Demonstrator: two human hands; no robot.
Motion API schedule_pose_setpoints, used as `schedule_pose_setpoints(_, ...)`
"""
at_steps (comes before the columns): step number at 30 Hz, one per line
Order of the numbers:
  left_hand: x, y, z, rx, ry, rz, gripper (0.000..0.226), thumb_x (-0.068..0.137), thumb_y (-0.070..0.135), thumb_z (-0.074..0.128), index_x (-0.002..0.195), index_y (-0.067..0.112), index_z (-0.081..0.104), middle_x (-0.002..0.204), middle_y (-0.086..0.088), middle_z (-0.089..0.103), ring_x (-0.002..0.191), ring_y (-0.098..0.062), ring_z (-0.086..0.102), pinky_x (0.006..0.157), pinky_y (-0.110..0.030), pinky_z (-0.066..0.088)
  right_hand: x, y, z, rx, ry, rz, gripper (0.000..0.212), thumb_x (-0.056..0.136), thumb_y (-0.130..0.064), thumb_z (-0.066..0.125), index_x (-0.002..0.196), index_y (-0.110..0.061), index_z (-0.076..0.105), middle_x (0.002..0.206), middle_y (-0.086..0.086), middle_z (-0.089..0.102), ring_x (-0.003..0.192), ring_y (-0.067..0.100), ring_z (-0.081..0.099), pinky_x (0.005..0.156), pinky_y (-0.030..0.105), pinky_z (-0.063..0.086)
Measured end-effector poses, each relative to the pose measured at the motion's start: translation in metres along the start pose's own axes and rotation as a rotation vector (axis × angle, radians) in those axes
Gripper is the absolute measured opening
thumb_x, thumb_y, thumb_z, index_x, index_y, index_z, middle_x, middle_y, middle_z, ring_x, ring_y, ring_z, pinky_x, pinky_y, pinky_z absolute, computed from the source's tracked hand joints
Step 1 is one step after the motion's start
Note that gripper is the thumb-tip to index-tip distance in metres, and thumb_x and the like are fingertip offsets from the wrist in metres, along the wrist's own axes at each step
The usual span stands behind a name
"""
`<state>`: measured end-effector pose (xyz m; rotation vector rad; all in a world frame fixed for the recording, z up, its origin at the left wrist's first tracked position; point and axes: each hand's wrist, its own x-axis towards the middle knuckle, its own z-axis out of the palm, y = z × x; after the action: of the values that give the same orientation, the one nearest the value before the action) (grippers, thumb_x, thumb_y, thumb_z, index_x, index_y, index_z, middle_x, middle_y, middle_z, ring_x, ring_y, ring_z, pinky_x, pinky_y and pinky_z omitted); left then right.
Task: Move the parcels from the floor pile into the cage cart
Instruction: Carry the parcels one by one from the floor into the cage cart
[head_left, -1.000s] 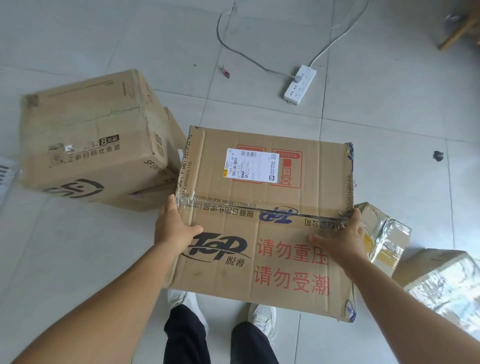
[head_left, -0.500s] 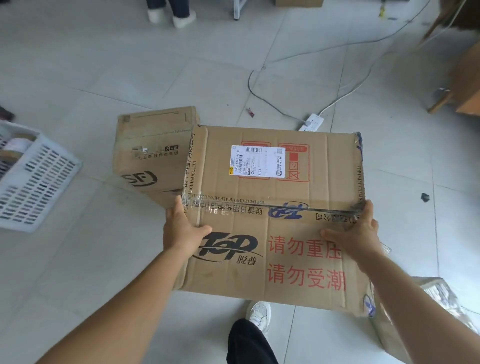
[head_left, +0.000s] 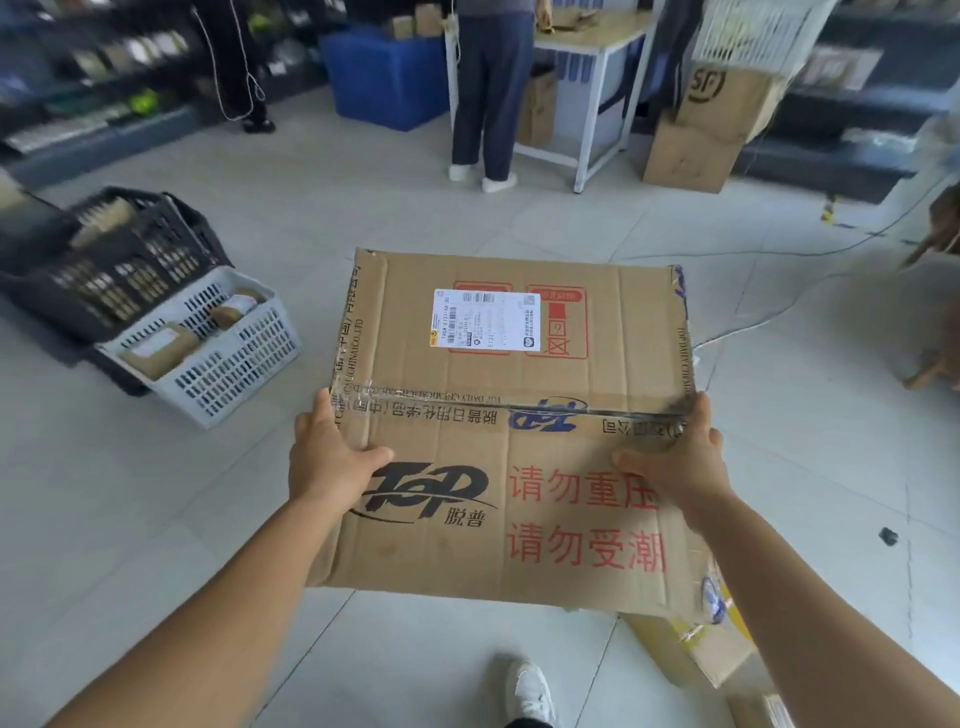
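Fingers of both your hands wrap down the side walls of the large TOP-branded cardboard parcel (head_left: 511, 431), out of sight, while each thumb lies flat on its top face. Your left hand (head_left: 324, 457) grips the left edge and your right hand (head_left: 675, 457) grips the right edge, both close to the clear tape seam. You are carrying the parcel level in front of you, clear of the tiled floor (head_left: 156, 519), with its shipping label (head_left: 485, 319) facing up.

By my reading you are in the carry stage for this box: it is off the floor but not yet delivered. No cage cart shows in this view, so I cannot say how much is already loaded or how far you must go. At least one more taped parcel (head_left: 691, 649) lies on the floor just beside your right foot side, partly hidden under the box you hold, so work remains.

Ahead on your left sit a white slotted basket (head_left: 218, 353) holding small packets and, touching it behind, a dark crate (head_left: 119, 260). Further on a person in dark trousers (head_left: 488, 88) stands at a white-legged table (head_left: 592, 104), with a blue bin (head_left: 387, 78) to the left of them and stacked SF cartons (head_left: 711, 119) to the right. A white cable (head_left: 769, 312) trails across the floor on your right; that looks like a likely trip hazard, and the wide box blocks your view of your feet.
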<state>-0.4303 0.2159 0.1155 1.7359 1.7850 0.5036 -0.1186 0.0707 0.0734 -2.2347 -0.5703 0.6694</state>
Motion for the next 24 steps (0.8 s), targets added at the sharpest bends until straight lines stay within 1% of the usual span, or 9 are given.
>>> schedule_pose_setpoints(3, -0.021, -0.01, -0.041, -0.02, 0.091, -0.027, 0.105, 0.074, 0.021, 0.081, 0.154, 0.024, 0.013, 0.148, -0.009, 0.03, 0.131, -0.031, 0.042, 0.1, -0.046, 0.044, -0.016, -0.032, 0.003, -0.019, -0.068, -0.08, 0.118, 0.059, -0.033, 0.088, 0.145, -0.045, 0.008, 0.132, 0.006, 0.037, 0.118, 0.038, 0.047, 0.09, 0.057, 0.052)
schedule_pose_setpoints(5, -0.035, -0.016, -0.067, -0.039, 0.144, -0.063, 0.104, 0.073, 0.022, 0.081, 0.153, 0.024, 0.016, 0.145, -0.009, 0.033, 0.128, -0.032, 0.044, 0.099, -0.046, 0.044, -0.027, -0.055, 0.008, -0.035, -0.116, -0.141, 0.119, 0.059, -0.035, 0.087, 0.144, -0.047, 0.005, 0.135, 0.006, 0.035, 0.118, 0.038, 0.047, 0.091, 0.058, 0.051)
schedule_pose_setpoints(9, -0.069, -0.031, -0.11, -0.065, 0.26, -0.142, 0.092, 0.068, 0.026, 0.082, 0.144, 0.023, 0.031, 0.132, -0.008, 0.041, 0.117, -0.032, 0.051, 0.095, -0.047, 0.048, -0.044, -0.1, 0.02, -0.083, -0.198, -0.27, 0.114, 0.06, -0.036, 0.086, 0.143, -0.04, 0.009, 0.127, 0.006, 0.038, 0.116, 0.04, 0.048, 0.092, 0.058, 0.05)
schedule_pose_setpoints(11, -0.087, -0.036, -0.127, -0.079, 0.317, -0.183, 0.09, 0.067, 0.025, 0.082, 0.143, 0.022, 0.034, 0.13, -0.007, 0.042, 0.115, -0.031, 0.053, 0.094, -0.045, 0.048, -0.054, -0.12, 0.023, -0.109, -0.235, -0.335, 0.11, 0.063, -0.034, 0.085, 0.143, -0.036, 0.01, 0.123, 0.006, 0.038, 0.116, 0.039, 0.047, 0.093, 0.057, 0.049)
schedule_pose_setpoints(14, -0.119, -0.043, -0.151, -0.114, 0.41, -0.246, 0.088, 0.064, 0.026, 0.083, 0.139, 0.022, 0.037, 0.128, -0.006, 0.046, 0.112, -0.03, 0.055, 0.094, -0.044, 0.048, -0.071, -0.148, 0.026, -0.123, -0.31, -0.426, 0.107, 0.058, -0.036, 0.083, 0.139, -0.038, 0.012, 0.118, 0.002, 0.035, 0.114, 0.038, 0.047, 0.088, 0.058, 0.051)
schedule_pose_setpoints(16, -0.145, -0.049, -0.166, -0.136, 0.484, -0.283, 0.089, 0.06, 0.028, 0.083, 0.137, 0.021, 0.039, 0.125, -0.006, 0.049, 0.11, -0.029, 0.057, 0.093, -0.045, 0.049, -0.086, -0.166, 0.03, -0.116, -0.372, -0.497, 0.109, 0.056, -0.037, 0.081, 0.139, -0.039, 0.011, 0.125, 0.004, 0.036, 0.115, 0.038, 0.045, 0.087, 0.058, 0.052)
schedule_pose_setpoints(19, -0.187, -0.056, -0.189, -0.13, 0.611, -0.336, 0.083, 0.066, 0.023, 0.083, 0.136, 0.018, 0.04, 0.124, -0.009, 0.049, 0.104, -0.028, 0.056, 0.091, -0.041, 0.048, -0.112, -0.192, 0.038, -0.125, -0.449, -0.602, 0.112, 0.06, -0.036, 0.081, 0.145, -0.035, 0.009, 0.137, 0.009, 0.036, 0.124, 0.04, 0.04, 0.097, 0.054, 0.047)
schedule_pose_setpoints(21, -0.216, -0.06, -0.204, -0.109, 0.697, -0.361, 0.079, 0.066, 0.023, 0.083, 0.133, 0.02, 0.041, 0.123, -0.01, 0.046, 0.106, -0.03, 0.053, 0.094, -0.042, 0.045, -0.132, -0.205, 0.045, -0.116, -0.507, -0.662, 0.114, 0.061, -0.035, 0.083, 0.148, -0.033, 0.009, 0.142, 0.01, 0.034, 0.129, 0.039, 0.037, 0.101, 0.053, 0.043)
schedule_pose_setpoints(24, -0.263, -0.072, -0.226, -0.096, 0.807, -0.414, 0.083, 0.066, 0.024, 0.083, 0.136, 0.02, 0.039, 0.126, -0.012, 0.044, 0.115, -0.033, 0.048, 0.098, -0.046, 0.042, -0.171, -0.222, 0.058, -0.097, -0.619, -0.735, 0.116, 0.061, -0.034, 0.086, 0.148, -0.035, 0.009, 0.14, 0.009, 0.034, 0.131, 0.038, 0.036, 0.103, 0.056, 0.042)
